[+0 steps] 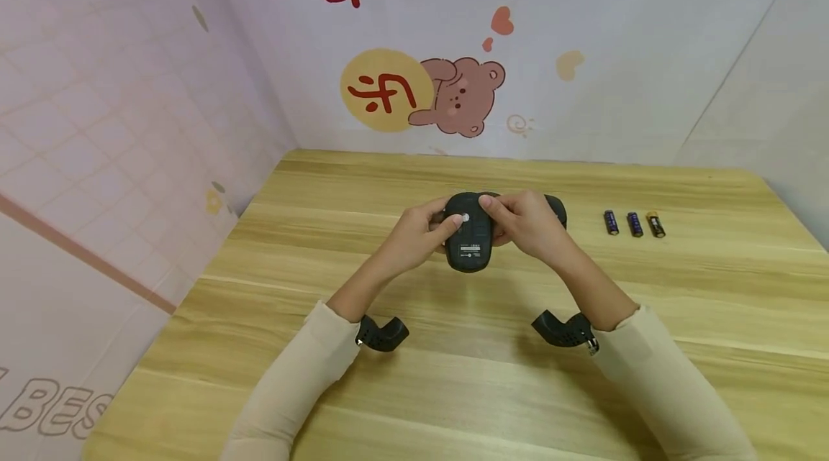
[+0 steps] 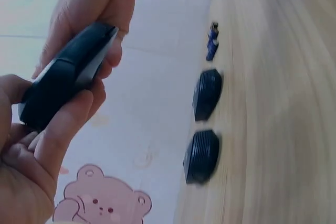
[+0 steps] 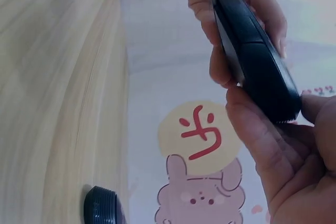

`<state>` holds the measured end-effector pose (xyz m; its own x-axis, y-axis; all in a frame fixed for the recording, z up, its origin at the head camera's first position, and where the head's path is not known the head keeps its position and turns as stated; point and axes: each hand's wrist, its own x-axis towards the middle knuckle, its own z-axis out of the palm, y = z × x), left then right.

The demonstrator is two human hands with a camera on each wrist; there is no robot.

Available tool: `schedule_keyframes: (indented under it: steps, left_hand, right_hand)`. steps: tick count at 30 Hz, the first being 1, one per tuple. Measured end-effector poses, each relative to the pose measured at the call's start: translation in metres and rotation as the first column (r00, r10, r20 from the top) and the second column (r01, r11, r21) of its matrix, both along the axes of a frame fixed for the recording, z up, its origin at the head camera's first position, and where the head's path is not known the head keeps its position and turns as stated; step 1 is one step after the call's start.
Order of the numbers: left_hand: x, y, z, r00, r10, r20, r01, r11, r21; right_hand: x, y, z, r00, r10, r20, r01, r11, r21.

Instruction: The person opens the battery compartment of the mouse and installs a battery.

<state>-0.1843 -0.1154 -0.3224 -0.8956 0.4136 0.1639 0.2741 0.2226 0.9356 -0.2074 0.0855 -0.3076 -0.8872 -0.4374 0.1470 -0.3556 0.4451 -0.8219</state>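
Note:
A black computer mouse is held above the table with its underside, bearing a white-printed label, turned up to the head view. My left hand grips one side, its thumb lying on the underside beside a small pale spot. From the other side my right hand grips the mouse, thumb on the far end of the underside. In the left wrist view the held mouse appears side-on between both hands. Two more black mice, one nearer the batteries and another mouse, stand on the table beyond.
Three small batteries lie in a row on the wooden table, right of the hands. A printed white backdrop rises behind the table. My right hand partly hides a resting mouse in the head view.

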Motion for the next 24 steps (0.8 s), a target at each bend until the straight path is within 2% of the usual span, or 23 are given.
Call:
schedule_keyframes:
  steps: [3,6,10,16,24]
  left_hand:
    - [0.005,0.001,0.003,0.999,0.017,0.033,-0.018,1.000,0.019]
    - [0.011,0.002,0.008,0.999,0.027,0.035,-0.027,0.999,0.024]
    - [0.016,0.004,0.014,0.999,0.034,0.037,-0.035,0.999,0.015]
    - [0.015,0.007,0.015,0.998,0.032,0.060,-0.033,0.999,0.012]
    - [0.013,0.010,0.012,0.997,0.020,0.080,-0.022,1.000,0.018]
  right_hand:
    - [0.007,0.001,0.003,1.000,-0.001,-0.008,0.001,1.000,0.000]
    - [0.014,0.003,0.007,1.000,0.012,-0.004,-0.012,1.000,-0.013]
    - [0.021,0.007,0.011,0.998,0.052,0.042,-0.051,0.998,-0.027]
    - [0.025,0.012,0.016,0.987,0.128,0.100,-0.126,0.992,-0.023]
    - [0.024,0.014,0.013,0.991,0.105,0.080,-0.104,0.994,-0.018]
